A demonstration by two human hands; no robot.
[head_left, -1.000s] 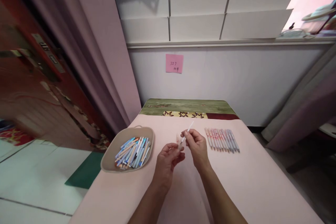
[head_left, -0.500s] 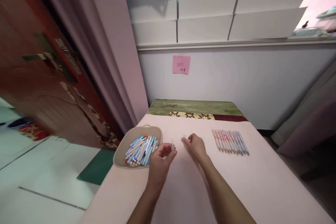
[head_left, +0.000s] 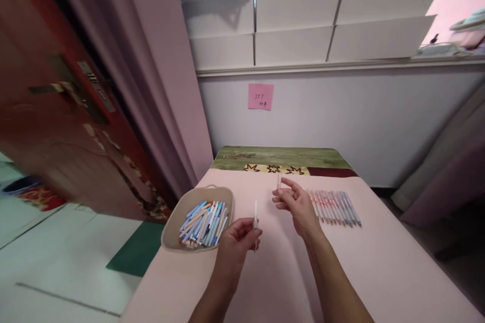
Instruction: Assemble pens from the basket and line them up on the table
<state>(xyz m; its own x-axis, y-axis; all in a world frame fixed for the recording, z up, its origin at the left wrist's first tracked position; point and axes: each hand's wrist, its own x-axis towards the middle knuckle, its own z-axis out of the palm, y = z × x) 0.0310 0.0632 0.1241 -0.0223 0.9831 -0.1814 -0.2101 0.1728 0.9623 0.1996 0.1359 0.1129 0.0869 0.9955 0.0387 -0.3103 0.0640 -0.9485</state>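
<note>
My left hand (head_left: pixel 239 239) pinches a slim white pen piece (head_left: pixel 255 212), which stands upright above the table's middle. Higher and to the right, my right hand (head_left: pixel 297 204) holds a short pale tube (head_left: pixel 279 181) between thumb and fingers. A beige basket (head_left: pixel 172 224) on the left holds many loose pens (head_left: pixel 204 224) in blue, white and orange tones. To the right of my right hand lies a neat row of clear-barrelled pens (head_left: pixel 337 207), side by side, shading from pink to grey; my hand hides part of its left end.
The table has a pink cover (head_left: pixel 273 282) and a green patterned far edge (head_left: pixel 280 155). A pink note (head_left: pixel 260 97) is stuck to the wall behind. On the left stand a purple curtain (head_left: pixel 166 70) and a red door (head_left: pixel 49 126).
My right hand has moved right and raised the pale tube away from my left hand. More of the white piece shows in my left hand, which has shifted slightly right and down.
</note>
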